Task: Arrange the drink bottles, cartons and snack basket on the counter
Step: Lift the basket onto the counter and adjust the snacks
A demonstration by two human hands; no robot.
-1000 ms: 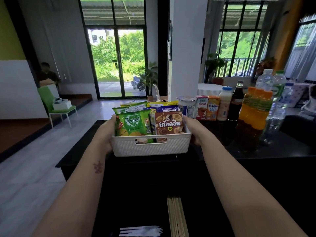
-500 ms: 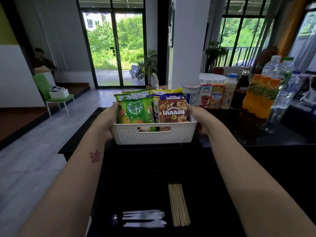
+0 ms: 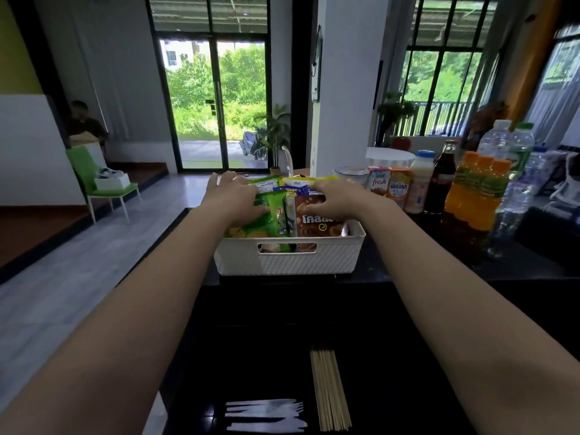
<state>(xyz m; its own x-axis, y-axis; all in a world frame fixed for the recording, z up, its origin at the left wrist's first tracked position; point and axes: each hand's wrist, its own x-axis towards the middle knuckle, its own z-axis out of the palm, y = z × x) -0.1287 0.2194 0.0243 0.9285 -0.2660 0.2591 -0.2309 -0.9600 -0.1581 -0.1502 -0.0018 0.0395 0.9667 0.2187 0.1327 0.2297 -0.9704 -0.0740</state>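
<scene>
**Snack basket stands on dark counter beside a row of drinks**

A white snack basket (image 3: 292,262) is seen standing towards the left end of the black counter (image 3: 518,265), with both of a person's hands laid on the packets stood upright inside it. The left hand (image 3: 233,196) is spread over a green snack packet (image 3: 266,222), its fingers straight and apart and the thumb lying across the packet's front. The right hand (image 3: 339,199) is placed on top of a brown snack packet (image 3: 320,226). Its fingers are bent over the upper edge with the thumb on the printed face, though whether the packet is actually gripped cannot be told.

To the right of the basket, drinks are lined along the counter: a round tub (image 3: 350,174), two small cartons (image 3: 379,182), a white bottle with a blue cap (image 3: 419,186), a dark glass bottle (image 3: 443,180), three orange juice bottles (image 3: 477,196) and clear water bottles (image 3: 514,171) at the far end. On a lower dark surface nearer the camera, a bundle of wooden skewers (image 3: 329,390) and white plastic forks (image 3: 266,416) are laid out.
</scene>
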